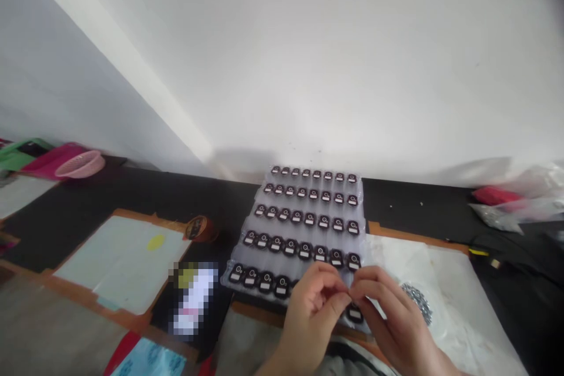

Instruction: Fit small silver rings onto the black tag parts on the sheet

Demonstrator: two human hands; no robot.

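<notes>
My left hand and my right hand meet over the front right part of a clear plastic tray. Thumbs and fingertips are pinched together on both, and whatever they hold is too small or hidden to make out. Rows of small black square pieces, each with a ring mark and a white patch, fill the tray; one black piece sits left of my left hand. Another black piece shows just under the fingertips. My hands cover part of the front row.
Right of the tray, a pile of small shiny metal parts lies on a white sheet. A brown round container, a white board and a blurred-out lit screen are on the left. Plastic bags and a cable lie far right.
</notes>
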